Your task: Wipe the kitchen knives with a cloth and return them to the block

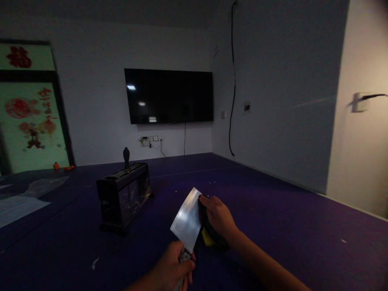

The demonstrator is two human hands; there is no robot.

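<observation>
My left hand [177, 264] is wrapped round the patterned handle of a cleaver [186, 222], whose broad, shiny blade points up and away. My right hand [218, 216] is closed on a dark cloth [212, 232] with a yellow patch, pressed against the blade's right side. Part of the blade is hidden behind the cloth and fingers. Left of the hands stands a black knife block [127, 196] with clear side panels. One black handle [126, 157] sticks up out of its top.
The purple surface [266, 242] bears small white scraps [95, 262]. Clear plastic sheeting [45, 186] and white paper [20, 210] lie at the left. Small orange items [63, 167] sit by the door. A television [169, 97] and a hanging black cable [233, 81] are on the walls.
</observation>
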